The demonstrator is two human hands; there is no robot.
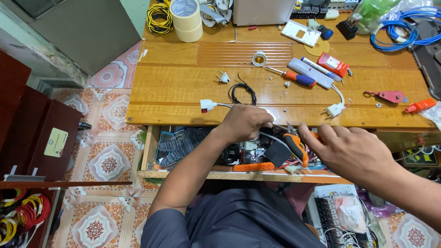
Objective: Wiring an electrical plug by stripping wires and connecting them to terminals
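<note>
From the head camera, your left hand (pixel 242 121) pinches a white cable (pixel 223 105) at the front edge of the wooden table (pixel 183 82). Your right hand (pixel 347 149) is closed around orange-handled pliers (pixel 294 144), whose tip meets the cable just right of that pinch; the contact itself seems hidden by your fingers. Left of the pinch the cable ends in a white plug (pixel 206 106). Beyond it lie a black wire coil (pixel 242 93) and, farther right, a flat red packet (pixel 334 64). Well left, a pale green label (pixel 56 142) sits on a dark cabinet.
</note>
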